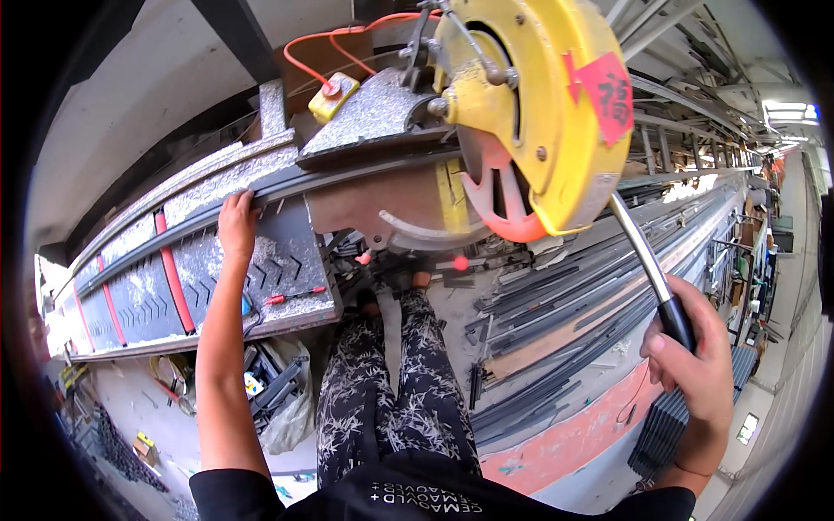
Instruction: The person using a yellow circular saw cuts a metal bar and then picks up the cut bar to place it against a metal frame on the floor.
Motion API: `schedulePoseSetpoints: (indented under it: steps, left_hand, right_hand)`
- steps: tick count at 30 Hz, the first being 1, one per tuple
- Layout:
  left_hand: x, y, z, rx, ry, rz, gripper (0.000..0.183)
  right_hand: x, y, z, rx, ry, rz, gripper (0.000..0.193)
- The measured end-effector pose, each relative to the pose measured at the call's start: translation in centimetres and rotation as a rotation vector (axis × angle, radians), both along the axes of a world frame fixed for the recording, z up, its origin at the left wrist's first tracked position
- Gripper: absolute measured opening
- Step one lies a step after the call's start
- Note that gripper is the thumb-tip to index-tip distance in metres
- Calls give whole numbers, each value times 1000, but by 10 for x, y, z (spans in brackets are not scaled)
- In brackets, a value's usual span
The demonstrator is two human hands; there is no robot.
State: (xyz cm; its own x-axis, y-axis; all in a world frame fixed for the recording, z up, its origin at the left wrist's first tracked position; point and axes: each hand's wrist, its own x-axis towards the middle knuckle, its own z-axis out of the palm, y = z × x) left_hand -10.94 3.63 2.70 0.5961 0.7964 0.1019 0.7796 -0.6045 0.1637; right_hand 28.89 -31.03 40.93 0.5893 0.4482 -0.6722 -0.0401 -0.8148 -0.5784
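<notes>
My left hand (237,223) is closed on a long dark grey metal profile (334,179), fingers over its upper side. The profile lies along the back fence of the saw bench and runs right, toward the blade area under the guard. My right hand (695,352) wraps round the black grip (676,323) at the end of a shiny steel lever (638,243). That lever belongs to a cut-off saw with a large yellow guard (569,165) and an orange-red lower guard (512,221). The saw head stands above the profile; whether the blade touches it is hidden.
Metal chips cover the grey bench (282,252), where a red-handled screwdriver-like tool (295,296) lies near the front edge. A yellow switch box (334,97) with an orange cable sits behind. Many long grey profiles (556,304) lie stacked on the right. A plastic bag (291,408) stands below the bench.
</notes>
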Motion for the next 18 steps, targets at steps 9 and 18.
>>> schedulePoseSetpoints:
  steps: [9, 18]
  left_hand:
    - [48, -8, -4, 7, -47, -77, 40]
    - [94, -26, -10, 55, -68, -82, 48]
  right_hand:
    - [1, -10, -18, 11, -1, -25, 60]
    - [-16, -36, -67, -37, -44, -98, 48]
